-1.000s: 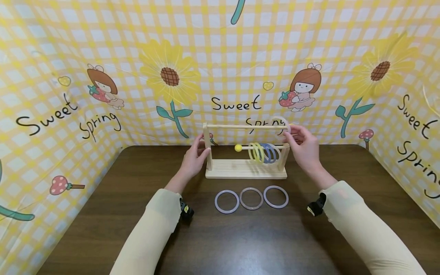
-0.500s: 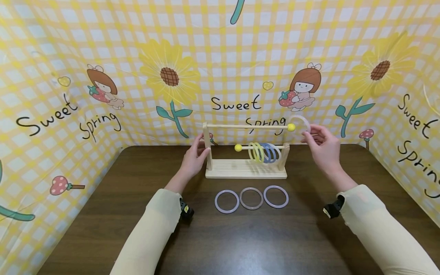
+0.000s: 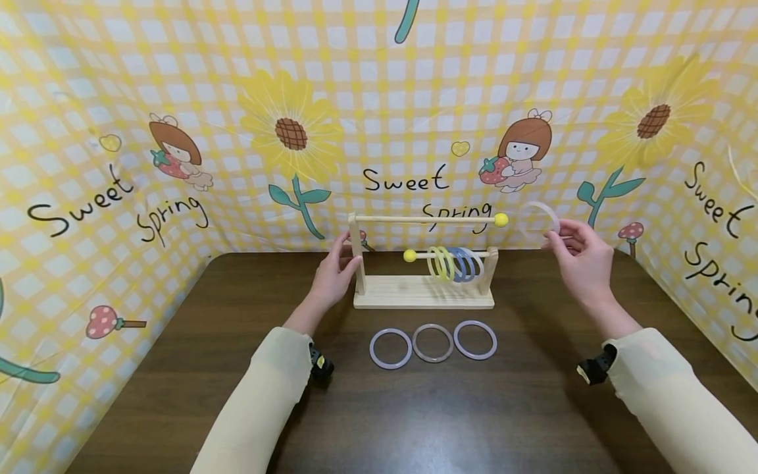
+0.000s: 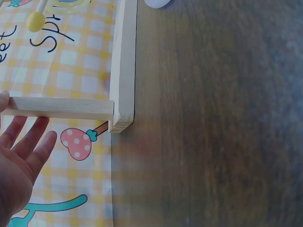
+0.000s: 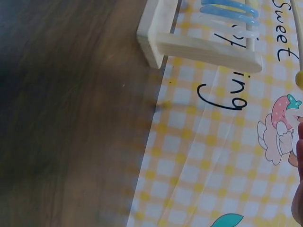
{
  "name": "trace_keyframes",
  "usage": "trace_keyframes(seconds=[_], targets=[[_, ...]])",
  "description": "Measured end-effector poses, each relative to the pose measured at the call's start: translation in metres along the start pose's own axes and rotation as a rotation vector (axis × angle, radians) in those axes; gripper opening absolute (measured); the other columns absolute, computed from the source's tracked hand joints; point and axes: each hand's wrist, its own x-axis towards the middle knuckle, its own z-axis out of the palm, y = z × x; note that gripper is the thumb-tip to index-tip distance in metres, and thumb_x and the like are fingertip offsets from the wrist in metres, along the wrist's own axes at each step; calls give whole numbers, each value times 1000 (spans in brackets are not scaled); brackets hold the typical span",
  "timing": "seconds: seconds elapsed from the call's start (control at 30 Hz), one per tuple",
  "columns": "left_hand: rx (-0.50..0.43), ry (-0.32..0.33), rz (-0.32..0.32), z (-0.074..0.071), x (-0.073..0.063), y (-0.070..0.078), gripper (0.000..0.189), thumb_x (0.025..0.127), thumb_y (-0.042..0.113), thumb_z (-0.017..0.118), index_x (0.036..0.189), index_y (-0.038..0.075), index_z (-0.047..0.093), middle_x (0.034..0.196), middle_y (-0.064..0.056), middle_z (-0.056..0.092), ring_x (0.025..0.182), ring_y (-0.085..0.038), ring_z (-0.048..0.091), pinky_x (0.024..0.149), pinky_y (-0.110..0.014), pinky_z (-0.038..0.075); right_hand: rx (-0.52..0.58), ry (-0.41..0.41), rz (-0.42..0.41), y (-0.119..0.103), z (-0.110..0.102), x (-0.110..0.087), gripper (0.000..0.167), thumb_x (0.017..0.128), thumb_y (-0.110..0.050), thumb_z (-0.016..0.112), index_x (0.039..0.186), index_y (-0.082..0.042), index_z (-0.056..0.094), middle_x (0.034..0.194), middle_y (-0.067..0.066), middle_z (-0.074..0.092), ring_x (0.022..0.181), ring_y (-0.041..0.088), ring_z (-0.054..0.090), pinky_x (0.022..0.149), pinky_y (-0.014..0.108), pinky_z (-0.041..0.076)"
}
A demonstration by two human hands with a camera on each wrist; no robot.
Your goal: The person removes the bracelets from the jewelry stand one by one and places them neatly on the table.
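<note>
In the head view my left hand holds the tall left post of a pale wooden stand, thumb and fingers on either side. The left wrist view shows fingers against that post. My right hand pinches a whitish translucent ring in the air, apart from the yellow ball that ends the bare upper rod. Yellow, blue and clear rings hang on the lower rod. The right wrist view catches only the edge of my right hand; the held ring is out of it.
Three rings lie in a row before the stand on the dark wooden table: a lilac left ring, a clear pinkish middle ring and a lilac right ring. A yellow checked cloth encloses the back and sides.
My right hand has drawn the whitish ring rightward off the upper rod's ball end and further away from it. My left hand keeps its place on the post.
</note>
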Motion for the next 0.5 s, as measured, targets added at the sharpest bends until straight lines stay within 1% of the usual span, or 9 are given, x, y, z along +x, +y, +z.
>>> trace_keyframes(seconds=[0.1,0.17,0.2,0.3,0.37,0.4,0.43,0.5], targets=[[1,0,0,0,0,0,53,101,18,54,149,21,31,129,-16,55,118,-37,56,96,-51,45,1,5,-7,3,-5,-3,25,87,5,69,111,8,64,89,5,69,67,-7,62,65,7,48],[0,1,0,0,0,0,53,101,18,54,149,21,31,129,-16,55,118,-37,56,96,-51,45,-1,3,-21,3,-8,-5,26,87,7,68,112,8,64,87,7,69,67,-7,62,64,7,48],[0,1,0,0,0,0,53,101,18,54,149,21,31,129,-16,55,118,-37,55,96,-51,45,-10,2,-29,2,-9,-7,25,87,7,68,112,8,64,86,6,69,66,-7,62,64,7,47],[0,4,-3,0,0,1,53,101,18,54,149,22,32,129,-16,55,118,-37,55,96,-51,46,-43,-7,-67,2,-14,-11,25,86,8,68,111,8,64,84,-3,68,66,-10,60,63,6,46],[-2,4,-1,0,0,1,52,101,18,54,148,22,32,129,-16,55,118,-38,55,95,-51,46,-69,-21,-106,2,-16,-15,26,85,8,69,110,8,65,83,-10,66,66,-12,58,62,5,45],[-5,3,2,0,0,1,52,101,18,54,148,22,32,129,-16,55,118,-38,55,95,-51,46,-81,-30,-129,2,-18,-16,26,85,9,69,110,8,65,83,-12,65,66,-13,57,62,4,44],[-9,2,6,0,0,1,52,101,17,54,148,22,33,129,-16,55,118,-38,56,95,-51,46,-92,-40,-155,2,-19,-17,26,84,10,69,109,8,65,82,-11,64,66,-14,56,61,4,44],[-8,0,14,0,0,0,52,101,17,54,148,21,32,129,-17,55,118,-38,55,95,-51,46,-115,-59,-206,3,-21,-20,27,82,13,70,108,9,65,80,-4,65,66,-16,54,61,4,43]])
